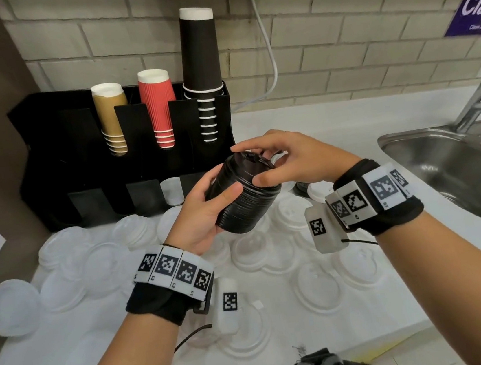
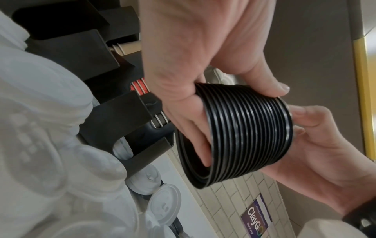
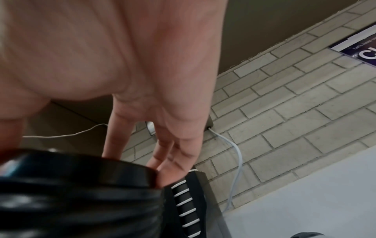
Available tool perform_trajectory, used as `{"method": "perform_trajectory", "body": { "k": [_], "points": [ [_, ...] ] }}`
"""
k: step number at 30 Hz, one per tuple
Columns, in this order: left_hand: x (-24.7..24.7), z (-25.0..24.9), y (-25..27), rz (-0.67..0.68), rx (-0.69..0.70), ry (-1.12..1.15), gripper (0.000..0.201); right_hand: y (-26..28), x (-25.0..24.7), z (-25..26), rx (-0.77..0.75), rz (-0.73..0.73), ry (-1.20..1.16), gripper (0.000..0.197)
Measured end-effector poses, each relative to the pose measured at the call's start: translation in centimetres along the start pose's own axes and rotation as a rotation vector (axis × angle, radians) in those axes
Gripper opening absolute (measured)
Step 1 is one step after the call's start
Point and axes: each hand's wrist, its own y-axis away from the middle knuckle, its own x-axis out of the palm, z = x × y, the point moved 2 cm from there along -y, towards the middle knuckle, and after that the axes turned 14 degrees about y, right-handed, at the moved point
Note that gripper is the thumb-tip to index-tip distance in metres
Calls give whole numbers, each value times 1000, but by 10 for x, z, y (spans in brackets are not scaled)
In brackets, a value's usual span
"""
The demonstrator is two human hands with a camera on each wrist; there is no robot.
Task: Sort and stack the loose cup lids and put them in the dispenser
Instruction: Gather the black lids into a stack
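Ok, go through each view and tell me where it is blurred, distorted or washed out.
Head view: sharp on the black lid stack, wide-angle bend in the wall tiles, white lids wash into the pale counter. Left wrist view: stack crisp, clear lids at left are out of focus. Right wrist view: palm of the right hand and stack smeared close to the lens, tiles sharp.

Black lid stack [image 1: 244,195] tilted, held midair; white lids [image 1: 272,257] scattered, countertop.

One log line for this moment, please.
left hand: grips stack of black plastic cup lids | right hand: grips its top | black dispenser: behind
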Motion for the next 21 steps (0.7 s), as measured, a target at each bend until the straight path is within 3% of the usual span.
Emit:
{"method": "perform_trajectory", "body": {
  "k": [8,12,14,16,19,21],
  "points": [
    [5,5,-4,-10,-39,94,57,9,-1,-2,-33,-65,-25,44],
    [6,5,-8,-6,-40,154,55,20,-18,-15,3,-96,-244,39],
    [5,5,-11,-4,-31,177,52,25,-31,-36,108,-163,-265,27],
    [5,5,-13,-3,-16,193,50,27,-38,-66,301,-159,-93,26],
    [5,6,-15,-5,-3,207,48,28,-31,-114,602,70,309,41],
    [4,6,-16,-3,1,201,49,29,-18,-138,699,226,410,54]
  ]
}}
